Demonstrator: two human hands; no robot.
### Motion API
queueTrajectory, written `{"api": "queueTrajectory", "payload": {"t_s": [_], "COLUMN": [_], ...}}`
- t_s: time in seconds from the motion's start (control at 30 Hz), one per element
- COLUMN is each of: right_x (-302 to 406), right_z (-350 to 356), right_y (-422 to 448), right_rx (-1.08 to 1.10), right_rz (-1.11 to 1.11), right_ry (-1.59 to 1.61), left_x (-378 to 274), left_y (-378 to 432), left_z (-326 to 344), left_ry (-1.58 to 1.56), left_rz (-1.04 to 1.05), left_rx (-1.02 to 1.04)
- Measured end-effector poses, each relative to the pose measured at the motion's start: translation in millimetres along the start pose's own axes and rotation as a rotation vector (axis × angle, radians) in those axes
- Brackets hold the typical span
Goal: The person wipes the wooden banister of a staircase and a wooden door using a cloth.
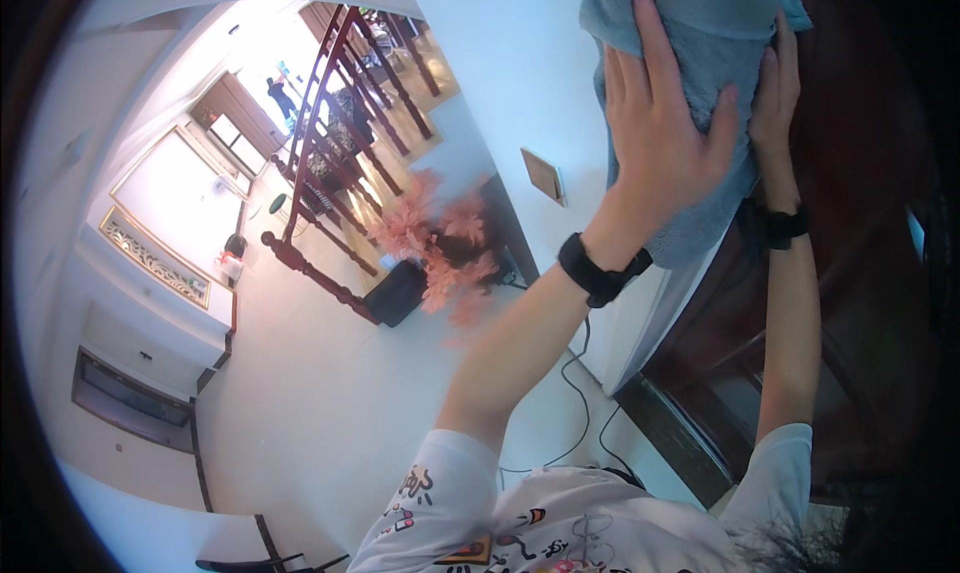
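Observation:
A grey-blue towel is folded around the edge of a white wall, high up in front of me. My left hand lies flat on it from the wall side, some fingertips tucked under a fold of the cloth and the thumb spread. On the other side, toward the dark doorway, my right hand grips the towel's far edge, fingers pointing up and partly hidden by the cloth. Each wrist wears a black band.
A wall switch plate sits left of the towel. Pink artificial foliage stands low beside a wooden stair railing. Black cables trail across the floor near my body. Right is a dark reddish-brown door. A person stands far off.

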State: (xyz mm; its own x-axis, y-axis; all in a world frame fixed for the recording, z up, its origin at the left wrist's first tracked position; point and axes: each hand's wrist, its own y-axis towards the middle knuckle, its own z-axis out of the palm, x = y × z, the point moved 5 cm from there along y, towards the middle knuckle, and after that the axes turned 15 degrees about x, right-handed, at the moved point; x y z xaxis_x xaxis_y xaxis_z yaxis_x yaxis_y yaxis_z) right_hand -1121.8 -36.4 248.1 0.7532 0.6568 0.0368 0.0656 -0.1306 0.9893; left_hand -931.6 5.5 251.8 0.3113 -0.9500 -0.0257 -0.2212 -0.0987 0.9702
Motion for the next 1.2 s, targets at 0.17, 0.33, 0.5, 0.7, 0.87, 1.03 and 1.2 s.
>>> {"api": "queueTrajectory", "payload": {"t_s": [0.17,0.33,0.5,0.7,0.87,1.03,1.2], "right_x": [-8,-6,-16,-16,-12,-38,-3], "right_z": [1,-3,3,9,20,4,1], "right_y": [-9,-37,-86,-151,-211,-320,-225], "right_rx": [0.018,0.032,0.082,0.115,0.177,0.455,0.404], "right_rz": [-0.045,0.078,0.176,0.136,0.061,0.396,0.339], "right_ry": [-0.048,-0.079,-0.057,-0.116,-0.146,0.160,-0.057], "left_x": [3,-6,-7,-11,-17,-25,-12], "left_y": [-36,-53,-81,-147,-225,-268,-177], "left_z": [16,21,31,50,76,93,48], "left_ry": [-0.002,0.027,0.054,0.114,0.196,0.176,0.053], "left_rz": [-0.073,-0.116,-0.142,-0.235,-0.218,-0.087,-0.162], "left_rx": [0.054,0.058,0.085,0.106,0.267,0.359,0.445]}}
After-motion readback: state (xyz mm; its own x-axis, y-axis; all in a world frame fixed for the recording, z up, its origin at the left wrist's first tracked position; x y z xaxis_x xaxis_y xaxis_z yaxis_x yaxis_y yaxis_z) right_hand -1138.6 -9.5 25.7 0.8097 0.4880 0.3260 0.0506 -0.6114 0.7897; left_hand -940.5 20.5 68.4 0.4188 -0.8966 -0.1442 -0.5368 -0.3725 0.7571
